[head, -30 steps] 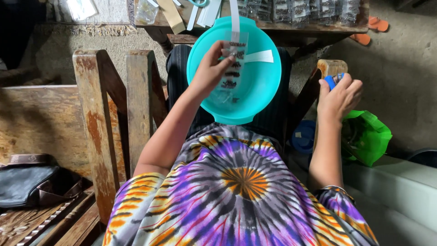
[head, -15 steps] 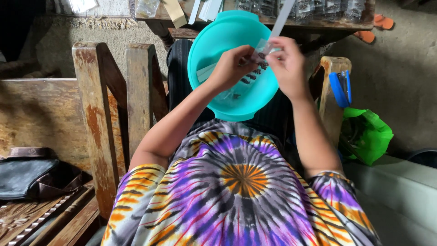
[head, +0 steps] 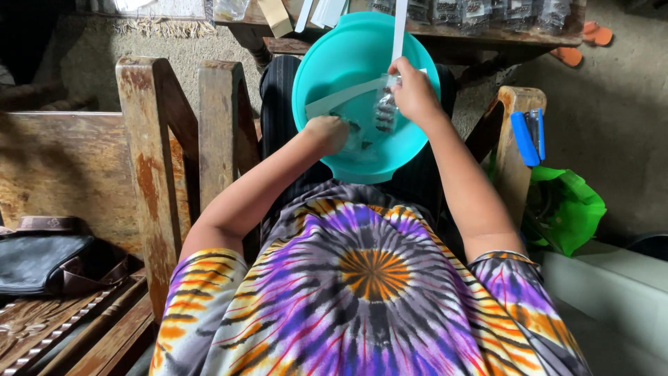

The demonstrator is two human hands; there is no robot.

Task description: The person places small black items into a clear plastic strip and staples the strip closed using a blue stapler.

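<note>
Right hand [head: 413, 89] pinches a small clear plastic packet [head: 385, 111], which hangs just below its fingers inside the round turquoise plastic basin [head: 327, 63]. Left hand [head: 327, 134], curled shut, sits lower left of the packet; contents unclear.

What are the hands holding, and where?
The right hand pinches a small clear packet by its top. The left hand is down in the bowl; its grasp is hidden.

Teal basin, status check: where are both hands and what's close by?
Left hand down inside round teal plastic basin, fingers closed, contents unclear. Right hand pinching small clear packet and white paper strip over the basin. Blue stapler lies on wooden armrest, untouched.
</note>
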